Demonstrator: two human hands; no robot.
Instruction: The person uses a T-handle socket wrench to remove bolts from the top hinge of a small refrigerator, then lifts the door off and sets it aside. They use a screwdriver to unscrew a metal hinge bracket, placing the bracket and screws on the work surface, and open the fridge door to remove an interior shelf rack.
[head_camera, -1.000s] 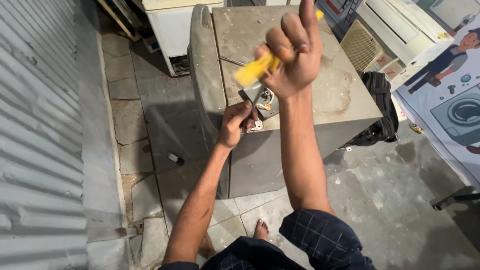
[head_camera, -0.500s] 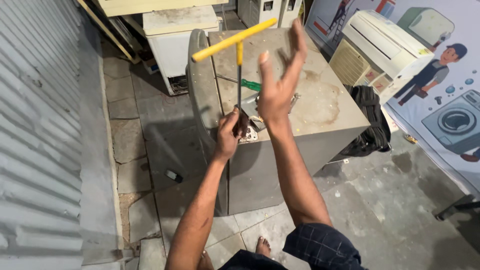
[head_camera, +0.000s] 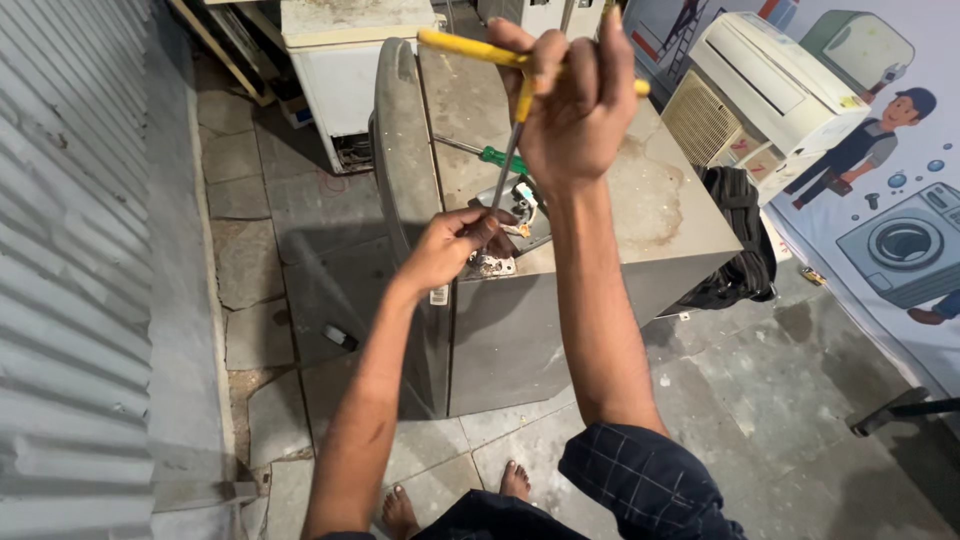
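R hand (head_camera: 570, 95) grips 1 yellow T-handle tool (head_camera: 520, 70); L hand (head_camera: 450, 245) pinches small part (head_camera: 492, 262) on appliance (head_camera: 560, 270); 1 green screwdriver (head_camera: 495, 157) at 12.

You are in an appliance repair workshop. Evidence: old white units (head_camera: 355, 70) stacked at the far edge of the stone floor (head_camera: 250, 260), an air conditioner (head_camera: 770, 85) at right, a wall poster (head_camera: 890, 200) depicting appliances.

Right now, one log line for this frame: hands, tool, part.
right hand: grips yellow T-handle wrench, shaft down | left hand: steadies small metal part | surface: grey appliance | nearby: green-handled screwdriver
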